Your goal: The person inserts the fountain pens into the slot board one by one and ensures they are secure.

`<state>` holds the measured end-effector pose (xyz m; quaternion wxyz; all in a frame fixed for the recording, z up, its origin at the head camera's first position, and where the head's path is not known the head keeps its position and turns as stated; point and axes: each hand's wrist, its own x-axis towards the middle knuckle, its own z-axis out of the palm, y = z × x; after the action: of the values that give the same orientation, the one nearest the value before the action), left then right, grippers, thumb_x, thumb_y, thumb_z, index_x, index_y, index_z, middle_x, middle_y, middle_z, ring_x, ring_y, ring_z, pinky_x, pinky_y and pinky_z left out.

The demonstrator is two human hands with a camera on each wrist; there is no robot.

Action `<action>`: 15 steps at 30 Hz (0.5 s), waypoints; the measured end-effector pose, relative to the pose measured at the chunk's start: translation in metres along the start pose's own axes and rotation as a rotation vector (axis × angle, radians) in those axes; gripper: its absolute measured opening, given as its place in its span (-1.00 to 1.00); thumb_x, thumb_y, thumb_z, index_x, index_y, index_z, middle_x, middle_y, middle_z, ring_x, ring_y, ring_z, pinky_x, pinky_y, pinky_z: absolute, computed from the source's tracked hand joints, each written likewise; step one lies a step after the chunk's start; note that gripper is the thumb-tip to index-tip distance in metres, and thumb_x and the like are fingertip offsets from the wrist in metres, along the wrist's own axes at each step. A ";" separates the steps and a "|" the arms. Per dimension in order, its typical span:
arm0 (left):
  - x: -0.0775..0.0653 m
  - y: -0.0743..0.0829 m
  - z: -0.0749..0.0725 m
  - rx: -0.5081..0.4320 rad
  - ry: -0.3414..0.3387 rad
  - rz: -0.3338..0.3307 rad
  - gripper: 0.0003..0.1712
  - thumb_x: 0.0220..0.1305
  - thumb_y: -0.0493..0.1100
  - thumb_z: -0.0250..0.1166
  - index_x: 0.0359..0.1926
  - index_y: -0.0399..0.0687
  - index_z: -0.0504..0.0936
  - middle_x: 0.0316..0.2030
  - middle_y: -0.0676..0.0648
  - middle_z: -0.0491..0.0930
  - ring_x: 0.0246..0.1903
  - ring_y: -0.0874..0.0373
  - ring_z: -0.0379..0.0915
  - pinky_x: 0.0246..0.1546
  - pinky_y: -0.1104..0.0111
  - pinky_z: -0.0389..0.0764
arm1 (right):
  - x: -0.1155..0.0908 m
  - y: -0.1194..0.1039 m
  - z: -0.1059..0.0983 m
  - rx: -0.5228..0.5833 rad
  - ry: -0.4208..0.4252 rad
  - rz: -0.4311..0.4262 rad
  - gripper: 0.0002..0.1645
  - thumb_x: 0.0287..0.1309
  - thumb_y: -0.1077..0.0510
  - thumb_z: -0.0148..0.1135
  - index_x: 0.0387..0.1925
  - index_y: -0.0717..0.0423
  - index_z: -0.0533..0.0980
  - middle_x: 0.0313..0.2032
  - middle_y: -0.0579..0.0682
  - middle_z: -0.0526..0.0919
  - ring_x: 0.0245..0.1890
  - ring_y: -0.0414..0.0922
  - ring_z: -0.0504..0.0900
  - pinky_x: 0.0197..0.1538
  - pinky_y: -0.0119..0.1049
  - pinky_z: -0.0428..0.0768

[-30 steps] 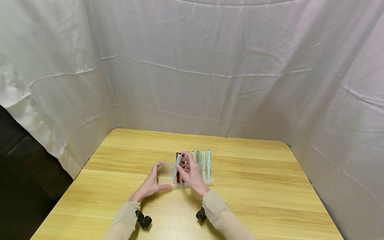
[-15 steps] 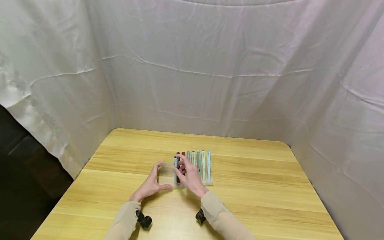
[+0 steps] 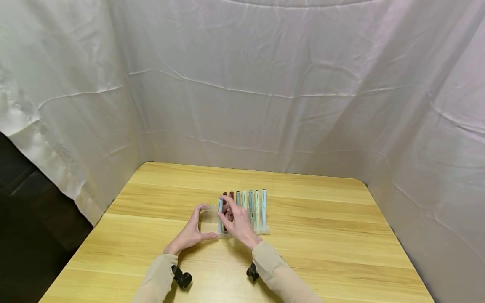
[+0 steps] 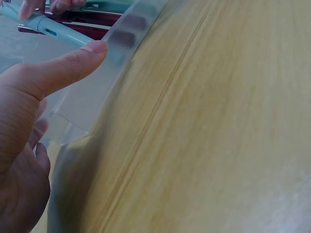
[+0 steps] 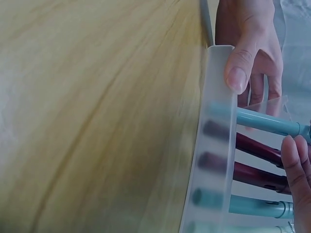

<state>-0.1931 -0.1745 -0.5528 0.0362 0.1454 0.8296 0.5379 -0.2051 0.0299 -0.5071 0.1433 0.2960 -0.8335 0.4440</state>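
A clear acrylic pen stand (image 3: 208, 219) stands on the table, holding a row of pens. My left hand (image 3: 191, 231) grips its left end, the thumb on the front lip (image 5: 221, 73) and the fingers behind. My right hand (image 3: 240, 223) pinches a light blue pen (image 3: 220, 216) near its upper part. In the right wrist view the lower end of this light blue pen (image 5: 267, 121) shows through the frosted lip. Just to its right stand two dark red pens (image 5: 257, 175), partly covered by my right fingers in the head view.
Several more pens fill the right part of the stand, among them a teal pen (image 5: 255, 206), a pale green pen (image 3: 257, 208) and another light blue pen (image 3: 264, 208). The wooden table (image 3: 322, 235) reaches around it, with pale curtains (image 3: 242, 105) behind.
The light blue pen has moved left and down from a tilt in front of the dark red pens to nearly upright beside them. My right hand moved slightly left; the left hand kept its place.
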 end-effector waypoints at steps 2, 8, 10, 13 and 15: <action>0.000 0.000 0.000 0.008 0.001 0.006 0.20 -0.07 -0.06 0.64 0.45 -0.09 0.06 0.49 -0.26 0.10 0.54 -0.31 -0.09 0.49 -0.35 -0.07 | 0.001 0.000 0.001 -0.008 -0.006 0.004 -0.40 0.31 0.19 0.29 0.33 0.08 0.37 -0.30 0.05 0.72 -0.50 -0.31 0.57 -0.43 -0.56 0.57; 0.000 -0.001 0.001 0.009 0.004 0.017 0.18 -0.06 -0.08 0.63 0.45 -0.08 0.07 0.49 -0.27 0.10 0.54 -0.33 -0.11 0.49 -0.36 -0.10 | 0.006 -0.002 0.003 -0.104 0.032 -0.038 -0.37 0.25 0.18 0.36 0.33 0.14 0.41 -0.35 0.03 0.63 -0.54 -0.35 0.44 -0.51 -0.62 0.46; 0.000 -0.001 0.001 0.005 0.006 0.014 0.17 -0.06 -0.09 0.63 0.45 -0.08 0.08 0.49 -0.28 0.10 0.54 -0.33 -0.11 0.49 -0.36 -0.09 | 0.007 -0.003 0.003 -0.141 0.050 -0.041 -0.37 0.22 0.18 0.38 0.31 0.15 0.44 -0.42 0.01 0.57 -0.56 -0.36 0.37 -0.54 -0.62 0.39; 0.000 0.000 0.000 0.011 0.002 0.001 0.18 -0.06 -0.07 0.64 0.45 -0.07 0.07 0.50 -0.28 0.09 0.54 -0.33 -0.11 0.49 -0.36 -0.08 | 0.011 -0.003 0.003 -0.192 0.042 -0.007 -0.36 0.23 0.14 0.39 0.32 0.10 0.45 -0.58 -0.10 0.49 -0.62 -0.41 0.25 -0.58 -0.63 0.24; -0.001 0.000 0.000 0.013 -0.004 -0.008 0.19 -0.07 -0.07 0.64 0.45 -0.07 0.06 0.50 -0.26 0.08 0.55 -0.32 -0.13 0.49 -0.36 -0.09 | 0.012 -0.003 0.002 -0.207 0.018 0.028 -0.36 0.25 0.12 0.38 0.33 0.08 0.44 -0.68 -0.16 0.44 -0.69 -0.43 0.18 -0.63 -0.62 0.15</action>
<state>-0.1922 -0.1749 -0.5527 0.0390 0.1433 0.8336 0.5321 -0.2127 0.0219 -0.5001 0.1744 0.2638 -0.8776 0.3603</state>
